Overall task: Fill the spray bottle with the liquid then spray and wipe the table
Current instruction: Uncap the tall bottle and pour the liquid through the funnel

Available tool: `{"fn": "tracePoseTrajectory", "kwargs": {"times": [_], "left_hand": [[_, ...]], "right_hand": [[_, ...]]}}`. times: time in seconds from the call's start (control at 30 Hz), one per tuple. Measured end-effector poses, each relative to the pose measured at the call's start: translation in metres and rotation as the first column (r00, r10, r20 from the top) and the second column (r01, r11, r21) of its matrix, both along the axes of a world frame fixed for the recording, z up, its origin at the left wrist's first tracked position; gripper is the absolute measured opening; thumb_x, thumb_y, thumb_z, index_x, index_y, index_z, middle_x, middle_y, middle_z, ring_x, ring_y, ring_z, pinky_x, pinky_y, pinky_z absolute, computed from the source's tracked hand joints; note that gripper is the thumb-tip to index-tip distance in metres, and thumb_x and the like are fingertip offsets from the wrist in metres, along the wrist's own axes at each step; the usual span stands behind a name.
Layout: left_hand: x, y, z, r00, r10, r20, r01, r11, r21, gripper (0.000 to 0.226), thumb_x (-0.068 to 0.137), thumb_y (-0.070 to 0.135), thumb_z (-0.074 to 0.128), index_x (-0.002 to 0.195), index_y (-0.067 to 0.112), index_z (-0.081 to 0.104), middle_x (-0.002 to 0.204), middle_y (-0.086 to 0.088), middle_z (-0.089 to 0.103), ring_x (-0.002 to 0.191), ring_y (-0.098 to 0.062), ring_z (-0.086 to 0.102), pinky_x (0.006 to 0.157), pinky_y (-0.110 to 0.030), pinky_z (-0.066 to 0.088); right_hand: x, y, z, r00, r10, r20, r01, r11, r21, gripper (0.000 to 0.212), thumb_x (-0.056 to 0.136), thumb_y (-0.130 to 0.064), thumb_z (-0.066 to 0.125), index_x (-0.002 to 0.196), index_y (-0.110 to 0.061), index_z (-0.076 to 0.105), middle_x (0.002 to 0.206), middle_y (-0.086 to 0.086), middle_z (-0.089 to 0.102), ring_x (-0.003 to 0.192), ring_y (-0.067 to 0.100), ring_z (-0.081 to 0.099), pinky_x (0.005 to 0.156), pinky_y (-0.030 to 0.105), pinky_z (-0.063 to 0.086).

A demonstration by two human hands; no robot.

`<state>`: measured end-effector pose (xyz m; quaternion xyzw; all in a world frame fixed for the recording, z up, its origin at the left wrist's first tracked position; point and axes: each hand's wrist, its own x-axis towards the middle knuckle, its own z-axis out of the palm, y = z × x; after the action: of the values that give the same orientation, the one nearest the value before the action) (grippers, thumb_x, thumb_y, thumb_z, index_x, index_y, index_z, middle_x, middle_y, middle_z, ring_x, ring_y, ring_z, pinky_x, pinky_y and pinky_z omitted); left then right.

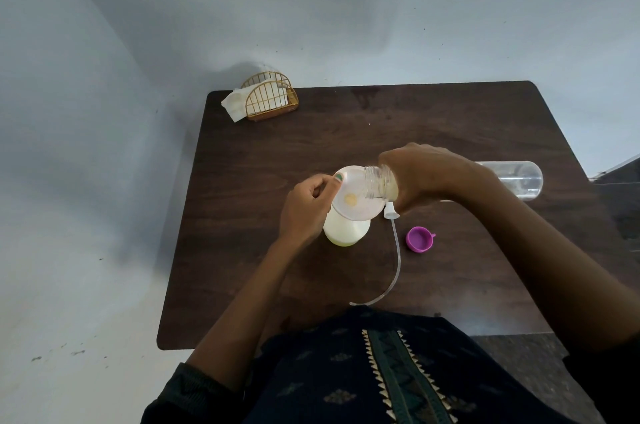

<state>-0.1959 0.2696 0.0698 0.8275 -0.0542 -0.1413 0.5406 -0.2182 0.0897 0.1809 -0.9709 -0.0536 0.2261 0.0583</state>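
Right now the right hand (426,177) is wrapped around a clear bottle (381,182), tipped on its side so its open threaded neck reaches over a pale funnel (353,195). Yellowish liquid shows inside the bottle's neck, and a small pool of it lies at the funnel's centre. The left hand (308,207) pinches the funnel's near-left rim between thumb and fingers, its other fingers curled in. The funnel sits on top of the spray bottle (344,229), which stands upright on the dark wooden table (277,153) and holds pale yellow liquid. Just right of it lies the white spray head with its long clear tube (394,257) curving toward the person. A purple cap (419,239) rests beside the tube. Behind the right wrist a clear cylinder (516,179) lies on its side. At the far left corner stands a gold wire holder with napkins (266,101).
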Motion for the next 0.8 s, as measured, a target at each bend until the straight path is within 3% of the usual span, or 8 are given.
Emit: {"fn": "tracePoseTrajectory", "kwargs": {"times": [0.2,0.47,0.6,0.73,0.8], "left_hand": [[0.000,-0.001,0.002,1.000,-0.003,-0.003,0.003,1.000,0.015,0.030,0.080,0.059,0.046,0.075,0.035,0.063,0.072,0.000,0.064,0.066,-0.011,0.056,0.069,-0.048,0.053],[-0.001,-0.001,0.001,1.000,0.000,-0.012,0.000,1.000,0.017,0.031,0.077,0.064,0.044,0.074,0.039,0.062,0.076,0.002,0.066,0.070,-0.012,0.059,0.071,-0.047,0.054],[-0.001,-0.001,0.001,1.000,-0.001,-0.006,0.001,0.999,0.033,0.024,0.086,0.055,0.049,0.077,0.038,0.062,0.075,0.004,0.066,0.069,-0.009,0.059,0.072,-0.046,0.054],[-0.002,-0.001,0.000,1.000,0.003,-0.001,-0.003,1.000,0.031,0.024,0.090,0.053,0.050,0.078,0.036,0.063,0.075,0.006,0.066,0.063,-0.001,0.058,0.069,-0.043,0.054],[-0.002,-0.001,0.000,1.000,0.005,0.000,-0.005,0.999,0.032,0.023,0.089,0.054,0.050,0.078,0.038,0.062,0.076,0.006,0.067,0.065,-0.002,0.059,0.070,-0.044,0.055]], "right_hand": [[0.000,-0.002,0.000,1.000,0.021,0.013,-0.021,1.000,-0.003,0.043,0.068,-0.030,0.079,0.093,-0.023,0.045,0.082,-0.005,0.053,0.077,0.016,0.053,0.051,0.020,0.031],[-0.001,-0.002,-0.001,1.000,0.013,0.004,-0.013,1.000,0.009,0.044,0.068,-0.027,0.079,0.103,-0.017,0.052,0.085,-0.003,0.055,0.077,0.015,0.053,0.052,0.019,0.034],[-0.001,-0.003,-0.001,1.000,0.012,0.001,-0.012,0.999,0.032,0.042,0.070,-0.027,0.078,0.095,-0.022,0.045,0.083,-0.005,0.051,0.074,0.013,0.049,0.050,0.018,0.029],[-0.002,-0.006,-0.005,1.000,-0.001,0.010,0.000,0.995,0.101,0.042,0.067,-0.027,0.079,0.095,-0.022,0.049,0.080,-0.007,0.052,0.077,0.012,0.051,0.056,0.020,0.037],[-0.002,-0.011,-0.006,1.000,-0.021,0.007,0.019,0.984,0.175,0.039,0.065,-0.027,0.079,0.085,-0.024,0.046,0.077,-0.010,0.050,0.075,0.011,0.049,0.057,0.022,0.038]]}}
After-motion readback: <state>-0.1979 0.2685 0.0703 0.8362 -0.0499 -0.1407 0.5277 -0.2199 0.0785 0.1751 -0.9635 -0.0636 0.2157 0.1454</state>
